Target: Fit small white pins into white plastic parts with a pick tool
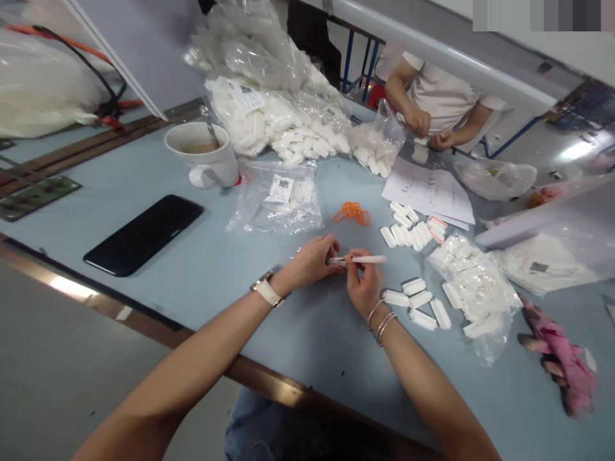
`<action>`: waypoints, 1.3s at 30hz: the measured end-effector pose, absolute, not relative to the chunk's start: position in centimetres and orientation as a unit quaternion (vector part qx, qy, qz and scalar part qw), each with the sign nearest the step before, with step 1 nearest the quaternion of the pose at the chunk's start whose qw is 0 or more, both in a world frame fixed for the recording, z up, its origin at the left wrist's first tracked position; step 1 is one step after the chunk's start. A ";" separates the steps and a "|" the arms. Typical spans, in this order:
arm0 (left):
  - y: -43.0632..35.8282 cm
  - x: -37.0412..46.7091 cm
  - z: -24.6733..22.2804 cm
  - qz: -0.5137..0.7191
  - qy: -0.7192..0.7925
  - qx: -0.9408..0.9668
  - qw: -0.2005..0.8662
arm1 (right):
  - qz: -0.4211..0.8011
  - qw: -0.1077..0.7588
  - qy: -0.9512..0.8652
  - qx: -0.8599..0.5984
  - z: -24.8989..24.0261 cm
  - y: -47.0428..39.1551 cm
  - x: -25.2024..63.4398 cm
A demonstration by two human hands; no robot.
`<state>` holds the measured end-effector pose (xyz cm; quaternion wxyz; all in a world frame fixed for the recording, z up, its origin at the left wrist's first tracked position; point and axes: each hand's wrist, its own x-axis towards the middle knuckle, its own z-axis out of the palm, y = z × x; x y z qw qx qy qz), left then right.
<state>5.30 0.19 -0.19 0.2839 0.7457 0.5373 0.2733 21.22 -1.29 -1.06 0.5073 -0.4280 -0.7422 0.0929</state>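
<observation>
My left hand (314, 261) is closed on a small white piece (335, 261) over the middle of the blue table. Pinched in my right hand (364, 282) is a white pen-like tool (369, 259), its tip end against that piece. Just beyond my hands lies a small heap of orange frames (353, 212). To the right, several white plastic pieces (406, 235) lie in a group, one with an orange frame (437, 228) around it. Nearer me, more white pieces (420, 298) are scattered beside my right wrist.
A black phone (144, 235) and a mug with a spoon (204, 157) stand left. Bags of white parts (283, 121) are piled behind. An open bag (480, 282), papers (427, 192) and a pink glove (560, 358) lie right. Another person's hands (430, 131) work across the table.
</observation>
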 end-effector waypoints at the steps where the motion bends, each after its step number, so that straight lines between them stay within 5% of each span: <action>1: 0.2 5.3 -0.2 0.272 0.538 0.745 0.283 | 0.083 0.502 -0.748 -0.426 -1.0 -1.3 21.2; 9: 0.2 5.4 -0.4 0.276 0.539 0.746 0.277 | 0.075 0.452 -0.783 -0.420 -1.0 -1.4 21.2; 18: 0.3 5.2 -0.6 0.271 0.533 0.751 0.280 | 0.115 0.527 -0.734 -0.412 -1.0 -1.7 21.3; 39: 0.2 5.4 -0.3 0.271 0.538 0.746 0.282 | 0.128 0.445 -0.786 -0.410 -0.5 -1.4 21.3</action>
